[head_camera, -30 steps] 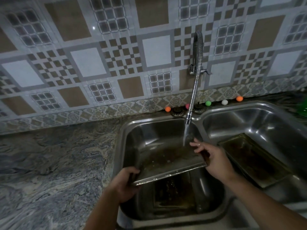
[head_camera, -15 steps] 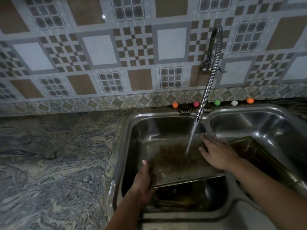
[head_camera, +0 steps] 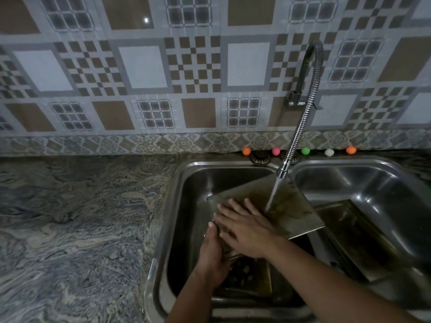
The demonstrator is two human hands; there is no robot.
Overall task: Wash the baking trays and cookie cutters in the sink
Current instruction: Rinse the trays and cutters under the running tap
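Observation:
A dirty metal baking tray (head_camera: pixel 289 208) is held tilted over the left basin of the steel double sink (head_camera: pixel 168 220). Water from the flexible tap (head_camera: pixel 303 117) runs onto its right half. My left hand (head_camera: pixel 212 257) grips the tray's near left edge from below. My right hand (head_camera: pixel 245 227) lies flat on the tray's left part with fingers spread. A second tray (head_camera: pixel 251 278) with dark shapes in it sits at the bottom of the left basin. A third tray (head_camera: pixel 363 241) leans in the right basin.
A marbled stone counter (head_camera: pixel 81 217) stretches to the left of the sink. Several small coloured balls (head_camera: pixel 305 150) line the back ledge beside two round metal caps (head_camera: pixel 260 156). A patterned tiled wall stands close behind.
The tray has turned so its far corner points toward the tap. My right hand has slid from the tray's right edge to its left part, next to my left hand.

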